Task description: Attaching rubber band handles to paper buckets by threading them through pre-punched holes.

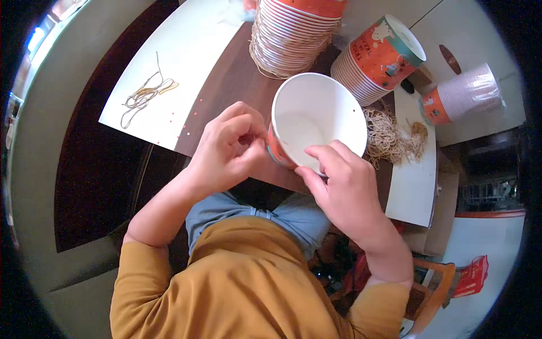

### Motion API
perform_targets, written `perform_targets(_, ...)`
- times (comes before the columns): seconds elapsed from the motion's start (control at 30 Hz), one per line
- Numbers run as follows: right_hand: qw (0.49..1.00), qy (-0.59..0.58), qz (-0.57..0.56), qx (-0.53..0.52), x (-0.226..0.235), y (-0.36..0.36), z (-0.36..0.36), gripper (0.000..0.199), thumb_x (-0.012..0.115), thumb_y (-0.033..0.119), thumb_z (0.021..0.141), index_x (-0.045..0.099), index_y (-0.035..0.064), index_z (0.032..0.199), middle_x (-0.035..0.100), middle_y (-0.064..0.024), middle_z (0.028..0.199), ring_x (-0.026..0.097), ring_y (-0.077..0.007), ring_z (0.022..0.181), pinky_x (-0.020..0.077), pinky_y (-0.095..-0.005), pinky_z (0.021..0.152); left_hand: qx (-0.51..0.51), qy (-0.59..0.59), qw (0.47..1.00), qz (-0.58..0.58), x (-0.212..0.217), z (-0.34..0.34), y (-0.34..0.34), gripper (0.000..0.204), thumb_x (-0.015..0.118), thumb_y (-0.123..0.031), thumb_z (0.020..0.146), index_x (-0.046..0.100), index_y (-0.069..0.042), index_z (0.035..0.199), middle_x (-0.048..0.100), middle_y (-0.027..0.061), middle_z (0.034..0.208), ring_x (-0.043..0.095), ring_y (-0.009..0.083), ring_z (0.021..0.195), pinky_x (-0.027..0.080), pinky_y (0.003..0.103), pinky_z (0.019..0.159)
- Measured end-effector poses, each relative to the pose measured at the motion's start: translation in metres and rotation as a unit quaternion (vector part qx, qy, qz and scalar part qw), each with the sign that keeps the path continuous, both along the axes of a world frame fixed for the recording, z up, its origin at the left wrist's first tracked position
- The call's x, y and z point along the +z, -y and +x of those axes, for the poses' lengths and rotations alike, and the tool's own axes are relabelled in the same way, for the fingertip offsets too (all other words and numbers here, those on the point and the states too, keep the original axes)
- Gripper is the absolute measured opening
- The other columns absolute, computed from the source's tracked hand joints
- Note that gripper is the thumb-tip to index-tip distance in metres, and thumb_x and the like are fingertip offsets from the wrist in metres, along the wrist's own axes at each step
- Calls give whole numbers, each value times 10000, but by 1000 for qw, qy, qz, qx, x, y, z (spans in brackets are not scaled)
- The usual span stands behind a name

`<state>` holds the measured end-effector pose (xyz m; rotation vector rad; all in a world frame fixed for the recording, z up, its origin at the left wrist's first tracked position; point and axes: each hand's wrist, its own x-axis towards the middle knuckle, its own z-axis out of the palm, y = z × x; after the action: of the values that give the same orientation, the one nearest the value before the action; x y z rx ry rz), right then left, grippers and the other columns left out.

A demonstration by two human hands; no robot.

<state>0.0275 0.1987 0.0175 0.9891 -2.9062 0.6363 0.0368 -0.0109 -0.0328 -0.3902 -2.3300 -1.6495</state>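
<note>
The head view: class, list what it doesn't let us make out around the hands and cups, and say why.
All in the head view:
Anything pinched in the left hand: hidden by the hand itself.
Underside of the paper cup: hidden by its own walls.
Top of the tall cup stack: cut off by the upper edge.

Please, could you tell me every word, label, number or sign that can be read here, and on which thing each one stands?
Orange-and-white cup stack: large lettering on its orange band; I do not copy the words.
Front cup: no readable words on the visible part.
Shiny wrapped cups: any print is too small.
Red bag: pale marks, too blurred.
</note>
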Motion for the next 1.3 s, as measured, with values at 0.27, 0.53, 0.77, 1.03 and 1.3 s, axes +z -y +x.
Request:
perform_targets(0.27,988,-119,-89,-47,-19,13,-9,149,710,122,751,601,66,834,544,-89,769,599,-287,692,494,-388,605,-104,-99,987,78,-5,-6,-9,86,525,-6,823,590,26,869,623,113,935,618,150,769,501,273,734)
perform_targets(0.53,951,-186,-230,-90,-39,34,13,83,679,109,813,610,67,836,547,-79,718,577,-271,642,472,-372,560,-64,103,951,283,-16,-7,-17,143,621,-51,893,611,37,1005,667,43,861,617,81,797,492,213,693)
perform_targets(0.77,947,-195,-249,-50,-51,40,28,117,685,97,797,599,60,867,535,-74,711,570,-263,636,471,-374,553,-13,-133,990,-39,-26,3,-8,214,709,-11,751,644,-35,954,668,89,850,655,165,745,527,273,628)
perform_targets(1.03,947,-227,-226,-32,-57,45,35,112,679,98,792,596,64,859,510,-61,693,549,-238,602,456,-353,529,18,-266,957,-114,-29,2,-9,221,699,2,747,636,-30,956,666,77,801,649,246,669,539,321,605)
perform_targets(1.3,951,-215,-218,-36,-49,43,41,135,689,66,765,597,49,863,526,-76,704,553,-252,610,459,-361,538,-4,-213,969,-123,-29,0,-5,209,723,-125,782,615,-60,949,690,88,839,683,232,685,540,325,579)
